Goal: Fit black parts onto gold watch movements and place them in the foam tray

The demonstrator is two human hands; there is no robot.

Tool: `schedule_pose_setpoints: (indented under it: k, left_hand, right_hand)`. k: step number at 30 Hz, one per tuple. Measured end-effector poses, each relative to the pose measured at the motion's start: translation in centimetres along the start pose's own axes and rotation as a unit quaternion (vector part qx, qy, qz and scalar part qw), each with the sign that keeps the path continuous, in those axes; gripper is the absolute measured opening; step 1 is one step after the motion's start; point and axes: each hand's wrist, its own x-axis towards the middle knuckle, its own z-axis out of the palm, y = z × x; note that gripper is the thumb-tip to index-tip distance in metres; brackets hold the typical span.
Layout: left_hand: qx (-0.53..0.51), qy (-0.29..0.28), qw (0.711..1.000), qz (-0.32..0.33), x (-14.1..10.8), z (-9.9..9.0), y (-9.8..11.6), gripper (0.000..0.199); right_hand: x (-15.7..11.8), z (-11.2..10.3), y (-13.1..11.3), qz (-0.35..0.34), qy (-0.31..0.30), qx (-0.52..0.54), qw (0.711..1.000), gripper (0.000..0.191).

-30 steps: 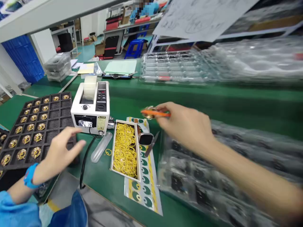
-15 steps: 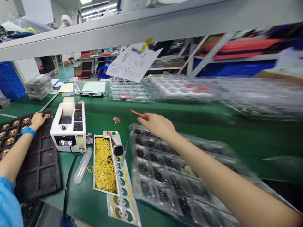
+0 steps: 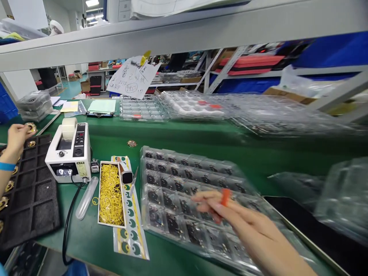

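Observation:
My left hand, at the far left, pinches a round gold-rimmed part by its edge. It is raised over the black foam tray, whose left cells hold several similar gold parts. My right hand, smeared by motion, is closed around a thin orange tool; its kind is unclear. This hand hovers above a clear plastic tray with black parts in its pockets. Another round part lies alone on the green bench top, beyond the tray.
A white tape dispenser stands beside the foam tray. A box of yellow rings, a strip of stickers, tweezers and a clear tube lie mid-bench. Clear trays line the back under a shelf beam.
My left hand has lifted a gold part from the foam tray. My right hand has drawn back and down over the clear tray, keeping the orange tool. The view has turned right.

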Motion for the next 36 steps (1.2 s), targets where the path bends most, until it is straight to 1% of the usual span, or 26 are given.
schedule_pose_setpoints:
  k: [2,3,4,6,7,8,9,11,13,14,16,21,23,24,26,28,31,33,34,36]
  left_hand:
    - [-0.059,0.016,0.998,0.023,-3.9,-1.6,2.2,0.018]
    - [-0.088,0.005,0.995,0.037,-6.5,-2.3,3.1,0.024]
    - [-0.138,-0.019,0.989,0.048,-9.5,-2.8,3.9,0.030]
    - [-0.198,-0.074,0.977,0.037,-15.8,-3.0,4.6,0.032]
    - [-0.211,-0.125,0.970,0.002,-18.8,-2.7,4.6,0.029]
    - [-0.225,-0.189,0.955,-0.048,-21.6,-2.1,4.3,0.029]
    - [-0.243,-0.247,0.933,-0.102,-24.0,-1.3,3.9,0.030]
    - [-0.286,-0.316,0.883,-0.195,-27.7,0.4,2.8,0.035]
    - [-0.331,-0.350,0.838,-0.255,-29.9,1.9,1.7,0.038]
    - [-0.349,-0.360,0.822,-0.271,-30.6,2.4,1.4,0.037]
    - [-0.371,-0.374,0.804,-0.277,-31.6,2.9,1.1,0.035]
    - [-0.371,-0.419,0.795,-0.233,-33.1,2.6,1.5,0.031]
    - [-0.370,-0.428,0.793,-0.227,-33.4,2.5,1.7,0.029]
    - [-0.372,-0.430,0.790,-0.227,-33.5,2.5,1.7,0.029]
    - [-0.381,-0.435,0.782,-0.232,-33.6,2.6,1.7,0.029]
    - [-0.388,-0.440,0.774,-0.240,-33.5,2.6,1.6,0.029]
    - [-0.385,-0.446,0.767,-0.255,-33.4,2.6,1.5,0.028]
    - [-0.385,-0.448,0.762,-0.265,-33.4,2.6,1.6,0.027]
    - [-0.386,-0.447,0.760,-0.269,-33.4,2.7,1.7,0.027]
    - [-0.391,-0.441,0.759,-0.276,-33.4,2.8,1.7,0.029]
  right_hand:
    - [-1.4,-0.2,-0.4,0.045,0.006,0.036,0.998,0.053]
    - [-2.1,0.0,-0.6,0.055,0.007,0.049,0.997,0.052]
    - [-2.9,0.4,-0.9,0.053,0.017,0.060,0.997,0.050]
    - [-4.3,1.8,-1.9,0.017,0.022,0.091,0.995,0.047]
    - [-5.0,2.7,-2.7,-0.004,0.010,0.115,0.993,0.046]
    - [-5.7,3.5,-3.6,-0.026,-0.005,0.142,0.989,0.043]
    - [-6.3,4.3,-4.6,-0.042,-0.024,0.167,0.985,0.039]
    - [-7.6,5.5,-6.5,-0.061,-0.061,0.197,0.977,0.026]
    - [-8.8,6.3,-7.9,-0.062,-0.070,0.202,0.975,0.017]
    - [-9.4,6.6,-8.3,-0.057,-0.064,0.205,0.975,0.017]
    - [-10.3,7.2,-8.7,-0.041,-0.049,0.214,0.975,0.018]
    - [-11.3,8.2,-8.3,0.029,-0.011,0.234,0.972,0.016]
    - [-11.3,8.4,-8.1,0.040,-0.011,0.249,0.968,0.016]
    - [-11.2,8.4,-8.0,0.035,-0.017,0.258,0.965,0.018]
    - [-11.1,8.4,-7.7,0.001,-0.034,0.271,0.962,0.022]
    - [-11.2,8.1,-7.2,-0.059,-0.054,0.264,0.961,0.027]
    - [-11.4,7.5,-6.0,-0.179,-0.089,0.194,0.960,0.032]
    - [-11.6,7.0,-5.3,-0.246,-0.115,0.133,0.953,0.036]
    - [-11.7,6.9,-5.0,-0.268,-0.124,0.109,0.949,0.037]
    - [-11.8,6.8,-4.7,-0.288,-0.131,0.092,0.944,0.037]
